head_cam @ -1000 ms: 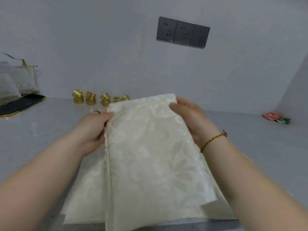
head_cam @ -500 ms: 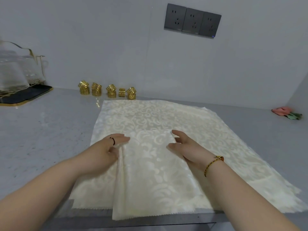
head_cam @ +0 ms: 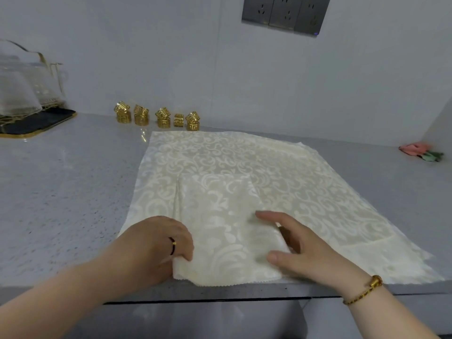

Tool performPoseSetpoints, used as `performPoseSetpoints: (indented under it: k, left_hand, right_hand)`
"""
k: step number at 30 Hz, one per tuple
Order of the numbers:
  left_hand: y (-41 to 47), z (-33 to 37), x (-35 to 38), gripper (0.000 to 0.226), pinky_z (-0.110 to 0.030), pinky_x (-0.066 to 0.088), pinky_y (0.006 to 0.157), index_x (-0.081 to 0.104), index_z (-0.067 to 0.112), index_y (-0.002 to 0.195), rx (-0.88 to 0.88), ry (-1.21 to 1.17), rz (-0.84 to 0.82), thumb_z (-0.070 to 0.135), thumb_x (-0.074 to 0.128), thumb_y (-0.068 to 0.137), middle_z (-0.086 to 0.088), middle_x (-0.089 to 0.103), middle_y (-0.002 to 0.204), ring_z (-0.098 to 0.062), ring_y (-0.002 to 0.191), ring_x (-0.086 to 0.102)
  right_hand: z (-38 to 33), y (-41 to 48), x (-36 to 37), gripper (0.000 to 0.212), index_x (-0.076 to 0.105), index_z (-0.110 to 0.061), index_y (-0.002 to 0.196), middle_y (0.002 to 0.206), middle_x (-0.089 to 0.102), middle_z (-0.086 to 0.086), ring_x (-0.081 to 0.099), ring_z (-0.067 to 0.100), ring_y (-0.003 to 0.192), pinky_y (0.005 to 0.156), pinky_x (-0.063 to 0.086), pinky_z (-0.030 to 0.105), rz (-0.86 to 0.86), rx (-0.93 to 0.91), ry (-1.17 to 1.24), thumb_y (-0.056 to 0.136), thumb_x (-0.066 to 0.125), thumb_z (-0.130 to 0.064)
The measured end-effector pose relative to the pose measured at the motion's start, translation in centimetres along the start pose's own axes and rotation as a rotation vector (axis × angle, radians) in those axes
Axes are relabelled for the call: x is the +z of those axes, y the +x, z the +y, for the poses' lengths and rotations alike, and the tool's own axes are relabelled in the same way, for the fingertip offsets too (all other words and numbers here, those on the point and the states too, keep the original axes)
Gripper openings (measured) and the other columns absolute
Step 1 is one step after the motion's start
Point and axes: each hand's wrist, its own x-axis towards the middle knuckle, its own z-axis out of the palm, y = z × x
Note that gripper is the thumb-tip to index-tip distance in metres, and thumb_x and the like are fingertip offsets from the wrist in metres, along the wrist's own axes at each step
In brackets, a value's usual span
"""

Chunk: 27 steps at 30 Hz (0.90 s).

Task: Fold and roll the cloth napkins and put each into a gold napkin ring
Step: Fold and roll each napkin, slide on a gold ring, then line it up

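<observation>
A folded cream damask napkin (head_cam: 220, 216) lies as a narrow strip on top of a stack of flat cream napkins (head_cam: 305, 187) spread on the grey counter. My left hand (head_cam: 161, 243) grips the strip's near left corner, fingers curled round the edge. At the strip's near right edge my right hand (head_cam: 291, 245) has its thumb on top and its fingers straight along the side. Several gold napkin rings (head_cam: 156, 118) stand in a row by the back wall, some stacked in twos.
A glass-dome rack on a black gold-rimmed tray (head_cam: 31, 121) stands at the far left. A pink and green cloth (head_cam: 420, 151) lies at the far right. The counter's front edge (head_cam: 220, 293) runs just under my wrists. Wall sockets (head_cam: 285, 15) are above.
The folded napkin, held up a second ago, now lies flat on the stack. Both hands have slid along it from its far end back to its near end.
</observation>
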Motion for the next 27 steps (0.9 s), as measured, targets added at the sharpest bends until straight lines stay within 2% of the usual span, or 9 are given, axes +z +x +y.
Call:
performPoseSetpoints:
  k: [3, 5, 7, 10, 13, 16, 19, 23, 27]
  left_hand:
    - [-0.4, -0.2, 0.5, 0.015, -0.001, 0.036, 0.048, 0.033, 0.035, 0.072, -0.112, 0.093, 0.067, 0.033, 0.039, 0.058, 0.034, 0.041, 0.060, 0.010, 0.050, 0.044]
    - [-0.9, -0.4, 1.0, 0.022, 0.002, 0.029, 0.049, 0.025, 0.047, 0.073, -0.229, 0.122, 0.123, 0.035, 0.038, 0.061, 0.038, 0.021, 0.057, 0.012, 0.048, 0.036]
    - [-1.5, -0.3, 1.3, 0.016, -0.006, 0.032, 0.053, 0.031, 0.052, 0.067, -0.360, 0.021, 0.226, 0.038, 0.038, 0.062, 0.023, 0.030, 0.046, 0.003, 0.059, 0.041]
    - [-1.8, 0.3, 1.3, 0.027, -0.011, 0.037, 0.060, 0.043, 0.055, 0.071, -0.448, -0.111, 0.314, 0.030, 0.054, 0.075, 0.023, 0.052, 0.071, 0.003, 0.068, 0.048]
    - [-2.0, 0.9, 1.1, 0.037, -0.003, 0.039, 0.071, 0.034, 0.076, 0.080, -0.453, -0.119, 0.304, 0.046, 0.053, 0.072, 0.048, 0.044, 0.092, 0.019, 0.082, 0.047]
    - [-2.3, 0.4, 1.1, 0.037, 0.011, 0.030, 0.070, 0.036, 0.072, 0.097, -0.317, 0.008, 0.249, 0.048, 0.039, 0.069, 0.055, 0.041, 0.094, 0.018, 0.079, 0.048]
    - [-2.9, 0.1, 1.1, 0.046, -0.009, 0.043, 0.063, 0.043, 0.070, 0.102, -0.322, -0.100, 0.242, 0.047, 0.046, 0.062, 0.036, 0.051, 0.087, -0.001, 0.071, 0.054]
    - [-4.2, -1.2, 1.4, 0.056, 0.002, 0.040, 0.071, 0.052, 0.049, 0.111, -0.181, -0.105, 0.110, 0.047, 0.060, 0.055, 0.036, 0.050, 0.108, 0.016, 0.087, 0.053]
    - [-5.1, -4.3, 1.2, 0.041, -0.011, 0.051, 0.076, 0.057, 0.063, 0.095, -0.337, -0.255, 0.144, 0.028, 0.066, 0.075, 0.016, 0.058, 0.123, 0.015, 0.082, 0.059]
  right_hand:
    - [0.5, -1.0, 0.5, 0.077, 0.031, -0.054, 0.120, 0.130, 0.033, -0.034, 0.037, -0.016, 0.119, 0.100, 0.031, 0.005, -0.048, -0.006, -0.124, 0.054, 0.071, -0.045]
    - [1.0, -1.4, 0.9, 0.083, 0.020, -0.059, 0.120, 0.132, 0.015, -0.043, 0.017, -0.024, 0.124, 0.101, 0.018, -0.002, -0.047, -0.028, -0.215, 0.063, 0.075, -0.034]
    - [1.1, -1.8, 1.4, 0.085, 0.011, -0.059, 0.120, 0.133, -0.002, -0.045, 0.002, -0.033, 0.120, 0.094, 0.012, -0.009, -0.035, -0.061, -0.307, 0.074, 0.073, -0.024]
    - [1.3, -2.0, 2.4, 0.079, 0.010, -0.064, 0.122, 0.129, -0.009, -0.053, 0.006, -0.036, 0.115, 0.088, 0.020, -0.009, 0.021, -0.150, -0.421, 0.070, 0.065, -0.040]
    - [2.3, -1.5, 3.6, 0.069, 0.016, -0.058, 0.124, 0.136, 0.002, -0.045, 0.017, -0.030, 0.119, 0.090, 0.028, -0.005, 0.227, -0.312, -0.542, 0.068, 0.054, -0.049]
    - [2.8, -0.9, 5.0, 0.066, 0.024, -0.038, 0.127, 0.139, 0.010, -0.037, 0.018, -0.026, 0.121, 0.082, 0.032, -0.007, 0.427, -0.423, -0.537, 0.069, 0.055, -0.039]
    - [2.6, -0.6, 5.9, 0.064, 0.027, -0.031, 0.125, 0.141, 0.014, -0.032, 0.022, -0.023, 0.123, 0.077, 0.037, -0.006, 0.544, -0.502, -0.475, 0.067, 0.056, -0.034]
    - [3.0, -0.7, 5.8, 0.050, 0.039, -0.025, 0.114, 0.141, 0.024, -0.017, 0.037, -0.013, 0.111, 0.058, 0.048, 0.009, 0.597, -0.539, -0.556, 0.066, 0.054, -0.029]
    - [3.5, -0.7, 5.4, 0.051, 0.038, -0.021, 0.119, 0.131, 0.035, -0.001, 0.031, -0.017, 0.119, 0.060, 0.050, 0.016, 0.577, -0.561, -0.621, 0.070, 0.051, -0.024]
